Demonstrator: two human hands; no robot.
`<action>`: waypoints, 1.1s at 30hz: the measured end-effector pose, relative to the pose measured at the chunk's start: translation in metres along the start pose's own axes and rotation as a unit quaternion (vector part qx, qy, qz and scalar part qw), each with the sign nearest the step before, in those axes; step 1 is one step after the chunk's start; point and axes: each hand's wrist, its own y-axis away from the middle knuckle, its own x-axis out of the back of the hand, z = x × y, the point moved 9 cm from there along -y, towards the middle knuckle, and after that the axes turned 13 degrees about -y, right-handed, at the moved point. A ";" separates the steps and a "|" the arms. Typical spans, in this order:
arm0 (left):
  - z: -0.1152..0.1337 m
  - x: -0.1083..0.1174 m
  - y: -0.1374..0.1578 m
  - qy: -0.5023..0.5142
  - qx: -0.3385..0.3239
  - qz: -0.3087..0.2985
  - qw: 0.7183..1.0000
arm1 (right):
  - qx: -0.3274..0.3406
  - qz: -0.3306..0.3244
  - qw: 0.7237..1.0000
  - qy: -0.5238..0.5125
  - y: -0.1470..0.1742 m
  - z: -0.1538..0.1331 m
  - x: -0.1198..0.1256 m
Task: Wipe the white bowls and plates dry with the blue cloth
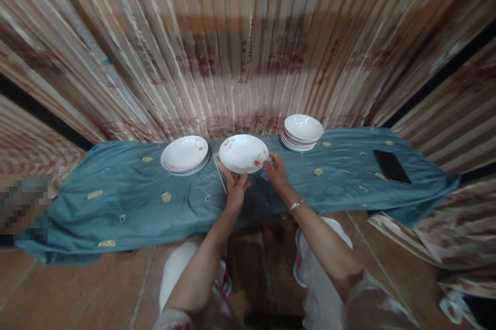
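A white plate with small flower prints [244, 153] is held in the air above the near middle of the table. My left hand [235, 184] grips its lower left rim, and my right hand [276, 170] has its right rim. Some pale, bluish material [266, 172] shows by my right fingers; I cannot make out what it is. To the left, a stack of similar plates [184, 154] lies on the cloth. Thin wooden chopsticks [220, 177] lie between that stack and my left hand, partly covered by the held plate.
A stack of white bowls [302, 131] stands at the back, right of centre. A black phone-like slab [391, 167] lies far right on the green patterned tablecloth [143, 216]. Pleated curtains [240, 51] hang close behind the table, and my legs are at its front edge.
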 end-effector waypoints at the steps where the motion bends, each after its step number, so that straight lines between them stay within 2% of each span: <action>1: -0.011 -0.006 0.001 -0.008 0.020 -0.008 1.000 | -0.011 0.024 1.000 -0.004 0.003 0.007 0.014; 4: -0.034 -0.017 0.001 -0.023 0.051 -0.014 0.998 | -0.028 0.054 0.998 -0.007 0.012 0.021 0.035; 7: -0.037 -0.020 -0.002 -0.033 0.009 -0.015 0.999 | -0.052 0.054 0.997 -0.004 0.019 0.031 0.040; 12: -0.034 -0.007 -0.006 -0.069 -0.067 0.004 0.995 | -0.063 0.061 0.996 -0.018 0.026 0.036 0.035; 16: -0.037 0.004 -0.004 -0.098 -0.079 0.007 0.992 | -0.085 0.066 0.994 -0.030 0.030 0.042 0.034; 20: -0.035 0.005 0.003 -0.085 -0.053 0.010 0.995 | -0.089 0.063 0.993 -0.042 0.033 0.041 0.037; 26: -0.030 -0.003 0.015 -0.020 0.027 -0.016 0.999 | -0.083 0.053 0.994 -0.049 0.037 0.032 0.047; 33: -0.049 0.000 0.011 0.035 0.125 -0.045 0.991 | -0.081 0.027 0.996 -0.025 0.042 0.027 0.064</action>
